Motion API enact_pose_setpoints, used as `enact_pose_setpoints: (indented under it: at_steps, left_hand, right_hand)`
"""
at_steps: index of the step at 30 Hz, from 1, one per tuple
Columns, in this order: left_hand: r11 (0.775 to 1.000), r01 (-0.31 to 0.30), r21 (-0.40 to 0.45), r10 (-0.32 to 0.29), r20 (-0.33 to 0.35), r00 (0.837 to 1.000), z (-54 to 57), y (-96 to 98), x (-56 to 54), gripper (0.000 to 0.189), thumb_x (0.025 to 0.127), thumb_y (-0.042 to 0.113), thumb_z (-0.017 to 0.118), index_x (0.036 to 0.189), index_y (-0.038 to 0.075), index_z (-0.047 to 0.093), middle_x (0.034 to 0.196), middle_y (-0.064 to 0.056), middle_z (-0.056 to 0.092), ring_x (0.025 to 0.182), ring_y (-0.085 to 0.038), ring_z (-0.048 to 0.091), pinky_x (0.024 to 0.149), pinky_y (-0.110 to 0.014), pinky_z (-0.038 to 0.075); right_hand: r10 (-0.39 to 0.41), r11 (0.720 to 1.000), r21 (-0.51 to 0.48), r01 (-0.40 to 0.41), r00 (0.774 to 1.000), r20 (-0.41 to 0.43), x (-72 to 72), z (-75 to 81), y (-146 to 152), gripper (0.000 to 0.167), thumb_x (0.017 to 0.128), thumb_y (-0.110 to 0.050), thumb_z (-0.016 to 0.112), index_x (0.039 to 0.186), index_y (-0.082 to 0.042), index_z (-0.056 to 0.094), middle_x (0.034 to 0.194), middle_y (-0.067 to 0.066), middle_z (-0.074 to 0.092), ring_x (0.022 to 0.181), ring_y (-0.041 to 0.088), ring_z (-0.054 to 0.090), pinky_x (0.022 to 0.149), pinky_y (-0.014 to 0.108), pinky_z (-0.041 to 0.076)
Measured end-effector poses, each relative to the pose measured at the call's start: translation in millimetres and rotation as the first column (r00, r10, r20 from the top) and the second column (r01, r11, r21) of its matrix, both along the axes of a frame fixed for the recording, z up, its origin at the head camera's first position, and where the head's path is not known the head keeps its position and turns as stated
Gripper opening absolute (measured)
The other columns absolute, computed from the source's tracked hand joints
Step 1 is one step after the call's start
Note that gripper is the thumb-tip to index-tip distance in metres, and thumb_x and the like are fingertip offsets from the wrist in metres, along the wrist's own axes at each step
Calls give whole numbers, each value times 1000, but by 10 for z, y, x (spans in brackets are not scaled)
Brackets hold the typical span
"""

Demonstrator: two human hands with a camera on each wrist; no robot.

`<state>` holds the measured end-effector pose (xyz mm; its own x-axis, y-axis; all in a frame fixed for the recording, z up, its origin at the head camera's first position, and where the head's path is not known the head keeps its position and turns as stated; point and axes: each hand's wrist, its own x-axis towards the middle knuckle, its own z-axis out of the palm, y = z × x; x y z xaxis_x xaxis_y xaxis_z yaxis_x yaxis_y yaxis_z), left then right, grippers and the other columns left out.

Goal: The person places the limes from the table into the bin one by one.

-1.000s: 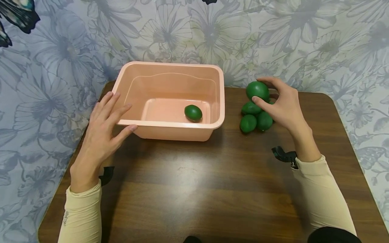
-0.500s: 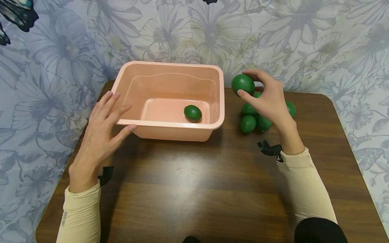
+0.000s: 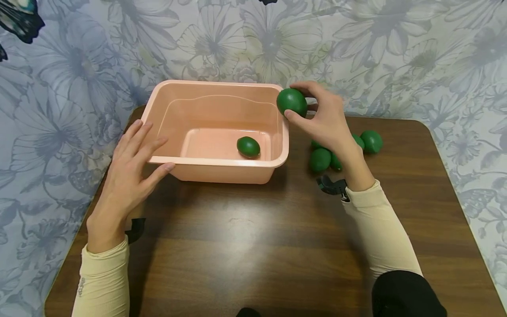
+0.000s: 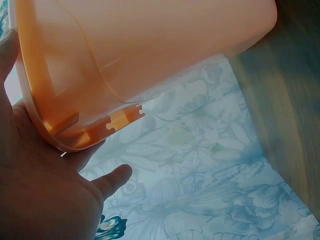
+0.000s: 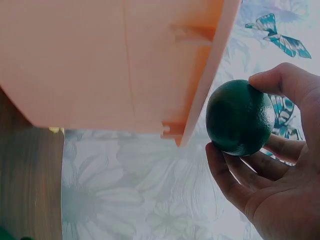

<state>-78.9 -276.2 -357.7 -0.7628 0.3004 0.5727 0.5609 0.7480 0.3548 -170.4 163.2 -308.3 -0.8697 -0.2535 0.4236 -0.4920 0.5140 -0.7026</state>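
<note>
A peach plastic basin [image 3: 214, 171] stands on the table with one green lime [image 3: 248, 147] lying on its floor. My left hand [image 3: 126, 171] rests at the basin's left front corner, fingers fairly straight along the rim and thumb over the front edge. In the left wrist view, the basin's rim [image 4: 31, 107] lies against that hand's fingers. Between thumb and fingertips my right hand [image 3: 322, 112] holds another lime [image 3: 292, 102], raised at the basin's right rim. From the right wrist view, this lime [image 5: 239, 117] appears just beyond the rim's outer edge.
Several more limes [image 3: 320, 160] sit on the wooden table [image 3: 237, 246] right of the basin, partly hidden behind the right hand and wrist. One lime [image 3: 371, 141] is at the group's right side. A flower-patterned wall covering [image 3: 380, 57] rises behind the table.
My right hand has carried its lime leftward and up from the pile to the basin's right rim, uncovering a lime at the right. The left hand keeps its place on the basin.
</note>
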Motion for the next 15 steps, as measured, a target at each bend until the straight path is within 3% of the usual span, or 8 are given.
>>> enact_pose_setpoints:
  at_steps: [15]
  left_hand:
    - [1000, 5, -6, -4, 11, 1000, 30, -12, 25, 78, 99, 73, 53, 136, 7, 70, 162, -22, 47, 159, -37, 29, 128, -61, 20]
  right_hand:
    - [90, 995, 45, -89, 996, -14, -46, -37, -348, 53, 92, -27, 81, 139, -9, 65, 132, 5, 71, 116, 17, 68, 95, 36, 58]
